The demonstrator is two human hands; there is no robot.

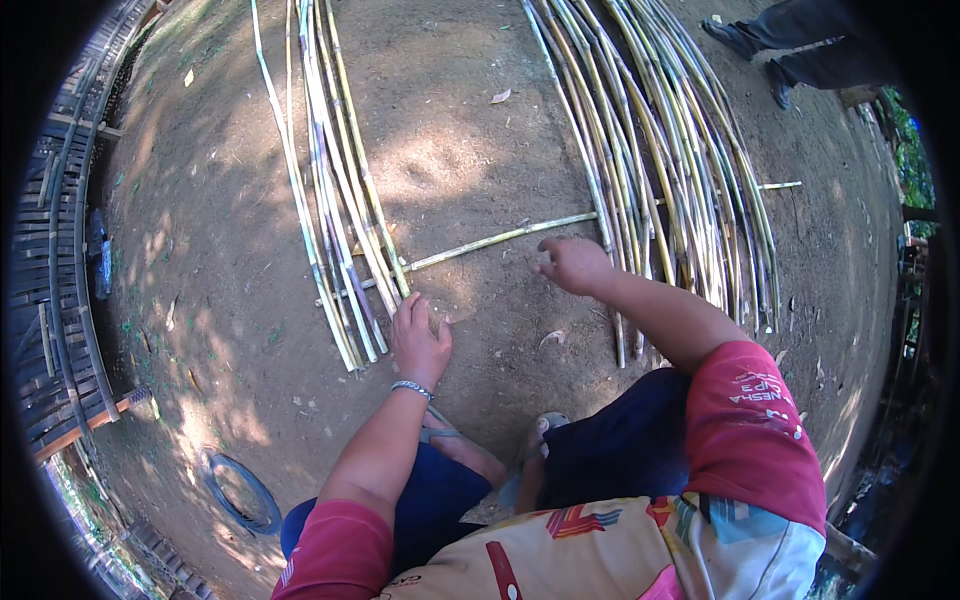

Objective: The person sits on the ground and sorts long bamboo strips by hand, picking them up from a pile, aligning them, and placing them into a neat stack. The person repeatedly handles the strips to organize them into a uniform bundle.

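My left hand (420, 345) is at the near end of the left group of bamboo poles (325, 190). Its fingers lie stretched over the tip of the rightmost pole, thumb held apart; whether they press on it I cannot tell. My right hand (577, 266) hovers over bare soil, just left of the larger group of bamboo poles (690, 170), its fingers loosely bent and apart with nothing seen in them. Between the two groups runs a thin cross pole (500, 238), its ends passing beneath the poles on both sides.
A slatted bamboo structure (55, 250) borders the left side. A dark ring (240, 495), perhaps a tyre or coiled hose, lies on the soil at lower left. A plastic bottle (103, 265) is near the slats. Another person's legs (810, 45) stand at far right. My feet are below my hands.
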